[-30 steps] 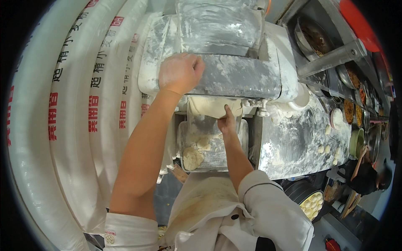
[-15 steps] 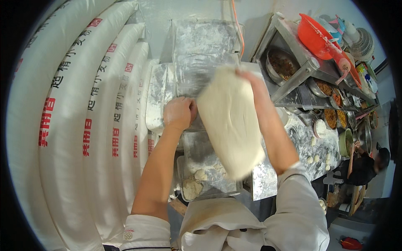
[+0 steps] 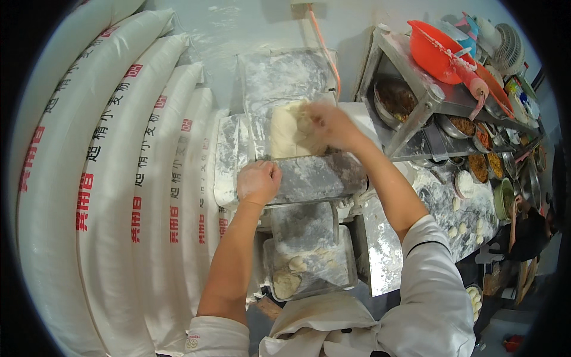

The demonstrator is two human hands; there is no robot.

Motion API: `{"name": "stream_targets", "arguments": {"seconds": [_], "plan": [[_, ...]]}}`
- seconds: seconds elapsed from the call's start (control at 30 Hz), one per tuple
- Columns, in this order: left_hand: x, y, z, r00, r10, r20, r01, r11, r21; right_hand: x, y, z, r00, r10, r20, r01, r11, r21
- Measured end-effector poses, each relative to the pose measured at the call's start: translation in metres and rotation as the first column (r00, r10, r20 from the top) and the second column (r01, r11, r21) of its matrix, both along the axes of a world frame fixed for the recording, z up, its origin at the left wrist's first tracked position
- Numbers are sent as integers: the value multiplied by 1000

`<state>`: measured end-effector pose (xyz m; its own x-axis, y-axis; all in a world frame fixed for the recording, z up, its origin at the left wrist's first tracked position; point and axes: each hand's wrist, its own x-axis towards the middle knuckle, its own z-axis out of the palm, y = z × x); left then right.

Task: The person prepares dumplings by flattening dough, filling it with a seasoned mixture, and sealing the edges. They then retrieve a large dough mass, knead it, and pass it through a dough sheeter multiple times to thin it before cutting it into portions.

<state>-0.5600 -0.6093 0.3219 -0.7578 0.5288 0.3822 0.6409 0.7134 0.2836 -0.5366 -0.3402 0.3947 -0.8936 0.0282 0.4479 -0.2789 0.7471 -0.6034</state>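
Note:
A thick pale sheet of dough (image 3: 285, 132) lies in the floury metal machine (image 3: 315, 178), just behind its front rail, with its surface partly folded. My right hand (image 3: 330, 125) is over the right part of the dough. Motion smears its fingers, so their grip is unclear. My left hand (image 3: 260, 181) rests as a fist on the left end of the machine's front rail, apart from the dough. Below the rail, a clear tray (image 3: 339, 271) holds dough scraps (image 3: 286, 282).
Tall white sacks (image 3: 113, 178) stand along the left. At right, a metal shelf (image 3: 410, 53) carries a red basin (image 3: 434, 53). Beyond it, a floury worktop (image 3: 437, 196) holds small dough balls and bowls of fillings. A co-worker in dark clothes (image 3: 529, 232) is at far right.
The dough hung from my right hand in front of the machine and now lies in it behind the rail. My right hand moved left onto it; my left hand remains a fist at the rail.

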Motion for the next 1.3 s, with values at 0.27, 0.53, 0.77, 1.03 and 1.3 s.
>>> {"name": "stream_targets", "arguments": {"seconds": [0.27,0.53,0.77,1.03,1.3], "plan": [[-2,13,-5,1000,-10,-25,10,1000,-3,181,-135,-208,618,540,572,-215,815,-537],[0,49,8,994,-95,-60,100,992,74,106,-37,-423,583,579,570,377,428,-821],[3,-11,-3,1000,24,-20,-25,997,-67,112,-134,-294,996,88,28,83,-726,-683],[2,11,-1,999,-6,-44,5,999,-43,126,-111,-311,950,235,-205,19,-699,-715],[1,4,-6,999,-6,-48,4,999,-43,194,-106,-293,944,282,170,303,-540,-785]]}}
